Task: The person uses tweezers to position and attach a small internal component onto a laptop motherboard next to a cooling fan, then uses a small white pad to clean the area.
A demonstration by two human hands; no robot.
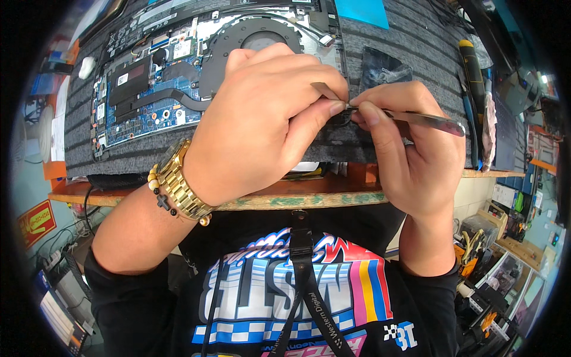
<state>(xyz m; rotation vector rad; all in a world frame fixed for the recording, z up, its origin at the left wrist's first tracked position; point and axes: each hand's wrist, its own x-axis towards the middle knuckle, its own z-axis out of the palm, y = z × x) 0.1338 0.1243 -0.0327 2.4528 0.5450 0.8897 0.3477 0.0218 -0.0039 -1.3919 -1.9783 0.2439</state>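
An opened laptop (157,122) lies on the grey mat, its blue circuit board, black heat pipe (187,100) and round fan (264,37) exposed. My left hand (267,113) is in front of the fan and hides part of the laptop's right side. Its thumb and index finger pinch a thin metal strip (326,91). Close to those fingertips, my right hand (416,143) is closed on shiny metal tweezers (431,122), whose rounded end points right. A small dark piece (341,116) shows between the two hands; its kind is unclear.
The striped grey mat (440,53) covers a wooden bench with a worn front edge (285,202). A dark packet (383,68) and a blue sheet (364,12) lie beyond my right hand. At the right stand out a yellow-and-black screwdriver (473,74) and a blue-handled tool (468,119).
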